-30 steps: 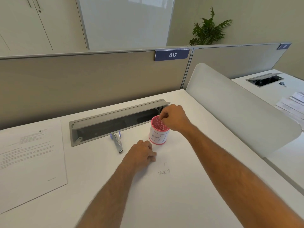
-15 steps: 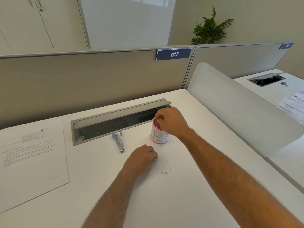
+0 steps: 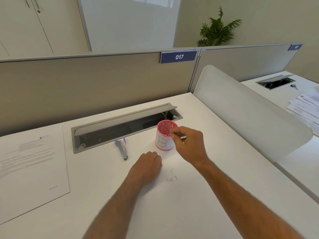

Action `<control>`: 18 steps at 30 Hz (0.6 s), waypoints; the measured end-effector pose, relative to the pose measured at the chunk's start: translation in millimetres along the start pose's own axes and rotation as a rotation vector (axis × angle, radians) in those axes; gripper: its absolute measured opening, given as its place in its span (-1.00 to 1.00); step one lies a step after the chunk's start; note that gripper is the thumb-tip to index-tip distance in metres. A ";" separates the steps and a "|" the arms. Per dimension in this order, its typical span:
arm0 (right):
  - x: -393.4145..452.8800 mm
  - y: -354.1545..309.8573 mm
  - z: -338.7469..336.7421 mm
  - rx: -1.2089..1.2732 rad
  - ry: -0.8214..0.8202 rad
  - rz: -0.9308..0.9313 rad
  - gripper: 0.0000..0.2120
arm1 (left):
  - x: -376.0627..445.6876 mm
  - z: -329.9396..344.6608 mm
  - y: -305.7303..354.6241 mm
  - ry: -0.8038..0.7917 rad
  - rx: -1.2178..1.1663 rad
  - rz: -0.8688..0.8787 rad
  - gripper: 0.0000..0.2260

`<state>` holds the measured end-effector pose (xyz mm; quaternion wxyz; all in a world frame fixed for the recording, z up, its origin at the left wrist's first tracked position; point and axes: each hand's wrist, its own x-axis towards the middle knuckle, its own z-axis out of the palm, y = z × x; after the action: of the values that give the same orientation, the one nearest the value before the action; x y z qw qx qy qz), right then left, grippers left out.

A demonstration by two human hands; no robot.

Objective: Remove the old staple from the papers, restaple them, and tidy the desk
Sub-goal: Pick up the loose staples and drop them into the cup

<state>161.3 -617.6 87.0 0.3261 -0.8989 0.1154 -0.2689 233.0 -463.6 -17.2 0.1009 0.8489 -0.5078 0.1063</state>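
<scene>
Two hands are in my view. My left hand point(image 3: 148, 163) rests on the tabletop point(image 3: 198, 204) with its fingers curled under, and I see nothing in it. My right hand point(image 3: 188, 144) hangs just beside the rim of one pink cup point(image 3: 165, 135), fingers drawn together; something small and pale shows at its fingertips, but it is too blurred for me to name, so I cannot tell whether it pinches anything.

I count one cup, standing upright, pink inside with a white label bearing blue letters. One stapler point(image 3: 122, 148) lies flat to the left of the cup, silver with purple trim, apart from both hands. One stack of printed papers point(image 3: 31, 168) lies at the far left of the tabletop, well apart from the hands; I cannot make out a staple on it. A few bent staples point(image 3: 170, 178) lie scattered between my forearms, just right of the left hand.

White tabletop, with one long cable tray point(image 3: 120, 128) set into it behind the stapler and cup, its grey lid tilted up. A beige partition point(image 3: 86, 87) runs behind, carrying one blue sign reading 017 point(image 3: 178, 57). A pale curved divider point(image 3: 250, 114) stands on the right; past it sits a second desk point(image 3: 305, 83) with loose sheets. One potted plant point(image 3: 217, 30) stands by the far wall.
</scene>
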 end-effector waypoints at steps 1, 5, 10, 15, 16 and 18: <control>-10.5 4.9 -1.0 0.020 -0.012 0.023 -0.86 | -0.7 0.5 -0.8 0.002 -0.012 -0.022 -0.75; -61.0 38.8 1.3 -0.077 -0.134 -0.014 -0.73 | 3.9 -8.4 -3.7 -0.003 -0.140 -0.156 -0.73; -103.9 70.9 6.2 -0.528 -0.548 -0.088 -0.19 | 30.1 -39.9 -6.7 0.171 -0.249 -0.222 -0.88; -112.8 73.0 11.3 -0.609 -0.585 -0.141 -0.26 | 62.9 -71.7 -7.5 0.298 -0.201 -0.251 -0.93; -113.8 72.4 11.7 -0.613 -0.586 -0.157 -0.30 | 70.3 -76.2 -6.4 0.272 -0.194 -0.267 -0.91; -115.2 68.9 11.1 -0.598 -0.580 -0.181 -0.36 | 83.7 -82.8 -3.4 0.202 -0.143 -0.295 -0.86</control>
<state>69.9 -620.0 -11.8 0.0454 -0.9988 0.0124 0.0130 268.2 -509.2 85.5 0.2258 0.8898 -0.3715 0.1385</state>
